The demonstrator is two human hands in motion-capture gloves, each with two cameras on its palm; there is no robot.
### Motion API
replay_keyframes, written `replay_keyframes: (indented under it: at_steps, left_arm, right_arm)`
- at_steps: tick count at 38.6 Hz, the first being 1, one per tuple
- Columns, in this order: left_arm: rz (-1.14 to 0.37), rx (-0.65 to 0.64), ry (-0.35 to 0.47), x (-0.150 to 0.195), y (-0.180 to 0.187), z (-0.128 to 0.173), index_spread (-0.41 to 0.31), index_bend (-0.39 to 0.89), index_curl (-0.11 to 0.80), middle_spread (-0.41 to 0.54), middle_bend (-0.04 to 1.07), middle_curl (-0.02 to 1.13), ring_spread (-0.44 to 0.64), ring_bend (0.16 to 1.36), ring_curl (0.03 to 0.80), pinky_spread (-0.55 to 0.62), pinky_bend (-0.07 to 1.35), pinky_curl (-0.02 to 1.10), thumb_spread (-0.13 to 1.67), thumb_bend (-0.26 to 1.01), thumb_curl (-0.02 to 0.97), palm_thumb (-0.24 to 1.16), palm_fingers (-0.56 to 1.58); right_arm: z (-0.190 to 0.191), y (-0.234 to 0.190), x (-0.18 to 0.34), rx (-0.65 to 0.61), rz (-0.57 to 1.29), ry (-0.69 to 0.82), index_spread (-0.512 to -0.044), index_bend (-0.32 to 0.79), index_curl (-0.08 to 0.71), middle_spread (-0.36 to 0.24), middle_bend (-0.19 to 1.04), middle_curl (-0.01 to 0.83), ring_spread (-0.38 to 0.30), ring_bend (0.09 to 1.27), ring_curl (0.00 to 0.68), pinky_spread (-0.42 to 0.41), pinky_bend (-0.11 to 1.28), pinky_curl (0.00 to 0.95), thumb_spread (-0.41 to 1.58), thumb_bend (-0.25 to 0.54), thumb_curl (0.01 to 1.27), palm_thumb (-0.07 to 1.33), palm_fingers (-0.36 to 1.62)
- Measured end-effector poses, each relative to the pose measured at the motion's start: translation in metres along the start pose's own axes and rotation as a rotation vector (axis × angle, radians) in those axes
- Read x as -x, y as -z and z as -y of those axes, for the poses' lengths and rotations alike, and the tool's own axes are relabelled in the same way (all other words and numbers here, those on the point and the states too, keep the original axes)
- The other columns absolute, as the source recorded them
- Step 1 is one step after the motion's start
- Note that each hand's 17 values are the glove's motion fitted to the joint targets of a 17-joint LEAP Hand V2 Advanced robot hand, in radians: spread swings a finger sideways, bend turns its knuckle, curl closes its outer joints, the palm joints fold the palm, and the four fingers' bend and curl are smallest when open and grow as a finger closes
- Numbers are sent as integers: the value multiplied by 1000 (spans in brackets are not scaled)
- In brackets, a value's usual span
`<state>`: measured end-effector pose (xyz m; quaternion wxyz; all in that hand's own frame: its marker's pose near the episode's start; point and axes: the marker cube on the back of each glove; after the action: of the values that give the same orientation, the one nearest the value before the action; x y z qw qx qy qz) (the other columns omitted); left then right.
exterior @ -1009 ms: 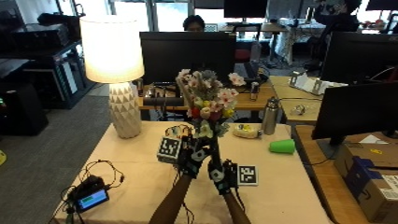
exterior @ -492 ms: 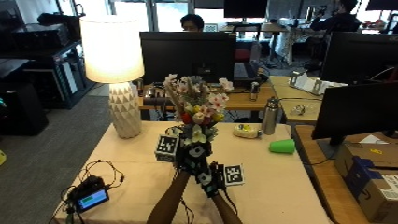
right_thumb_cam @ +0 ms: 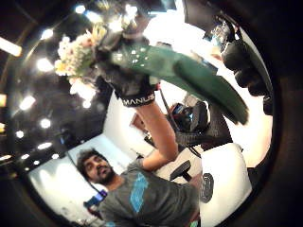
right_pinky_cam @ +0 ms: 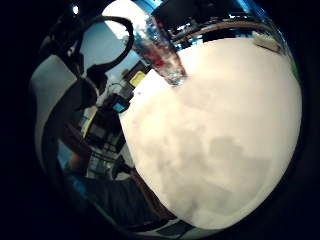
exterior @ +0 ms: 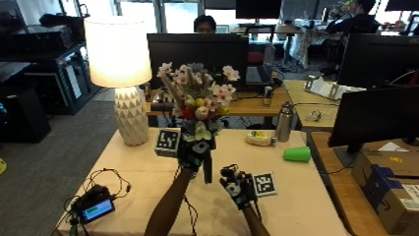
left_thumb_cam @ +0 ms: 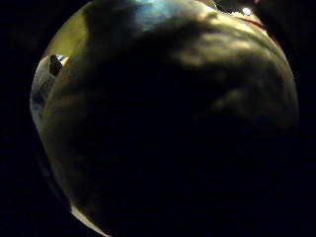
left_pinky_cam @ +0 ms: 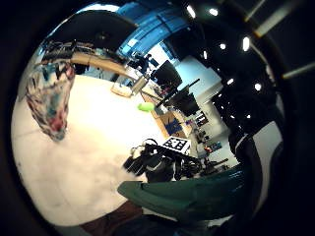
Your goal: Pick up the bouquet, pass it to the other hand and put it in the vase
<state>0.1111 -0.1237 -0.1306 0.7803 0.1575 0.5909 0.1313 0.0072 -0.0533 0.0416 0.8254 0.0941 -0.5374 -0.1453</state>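
Bouquet (exterior: 196,101) raised over the tabletop (exterior: 301,196) centre, left hand (exterior: 195,152) clamped round its stems; right hand (exterior: 237,187) empty, fingers relaxed. Vase (right_pinky_cam: 160,50) awaits; lowering stems in comes next.

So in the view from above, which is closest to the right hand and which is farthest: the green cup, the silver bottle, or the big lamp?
Counting out from the right hand:
1. The green cup, lying on the table to the hand's right, is closest.
2. The silver bottle, standing at the table's back edge behind the cup.
3. The lamp, across at the back left corner, is farthest.
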Motion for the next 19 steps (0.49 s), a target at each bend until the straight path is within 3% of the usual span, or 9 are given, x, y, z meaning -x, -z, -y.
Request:
replay_keyframes:
  at_steps: [3,10,19]
  left_arm:
    - [-29,-20,56,-12,13,5,-315,210,436,-339,532,537,-363,699,443,-412,555,438,345,-29,672,884,1369]
    - [-14,-104,74,-30,50,27,-320,206,463,-337,539,541,-364,706,450,-414,567,439,318,-33,698,881,1359]
    - [-6,-184,96,-27,84,57,-318,198,489,-339,548,544,-359,713,458,-414,575,439,299,-33,727,881,1353]
  right_arm:
    - [-6,30,-9,-61,-111,17,-275,105,441,-135,469,506,-171,706,456,-133,653,456,620,-39,730,854,964]
    - [-22,95,7,-191,-376,-67,-282,146,426,-119,423,481,-115,540,403,25,542,416,783,-27,690,836,905]
    - [-28,129,27,-203,-762,-137,-287,186,433,-63,336,449,-25,364,356,189,415,372,959,-53,618,721,788]
